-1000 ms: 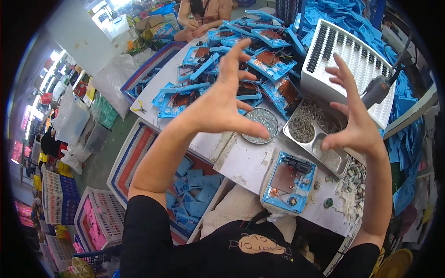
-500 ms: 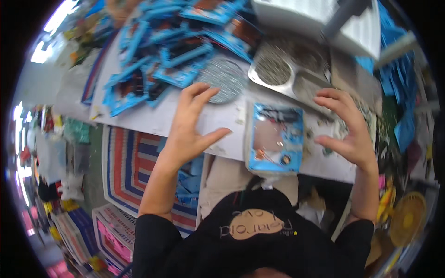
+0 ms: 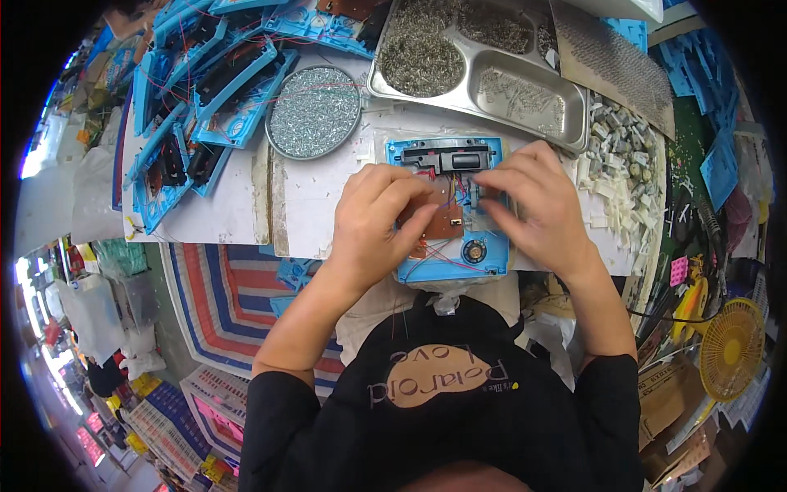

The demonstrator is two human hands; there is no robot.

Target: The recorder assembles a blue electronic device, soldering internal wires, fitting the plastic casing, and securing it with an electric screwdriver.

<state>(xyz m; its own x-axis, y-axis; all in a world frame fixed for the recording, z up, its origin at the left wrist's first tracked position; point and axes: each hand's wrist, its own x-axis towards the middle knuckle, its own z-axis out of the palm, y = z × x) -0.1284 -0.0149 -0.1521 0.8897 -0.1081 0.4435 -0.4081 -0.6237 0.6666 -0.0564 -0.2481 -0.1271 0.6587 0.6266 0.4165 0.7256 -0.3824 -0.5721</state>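
Currently blue unit (image 3: 449,220) lies at the bench (image 3: 316,209) edge; left hand (image 3: 379,220) and right hand (image 3: 537,203) narrow over it, pinch unclear. Finger snagging thin wires (image 3: 461,193) could break joints.

Looking down from my end, I see a plain black T-shirt (image 3: 352,435) with loose short sleeves: the left sleeve (image 3: 275,418) and the right sleeve (image 3: 611,402) both finish around the elbow. A tan, rounded patch (image 3: 443,381) is printed on the chest, with dark lettering across it and spilling past its edges, plus a tiny yellow mark (image 3: 516,385) beside it. The forearms (image 3: 307,332), left hand (image 3: 377,217) and right hand (image 3: 537,205) are bare.
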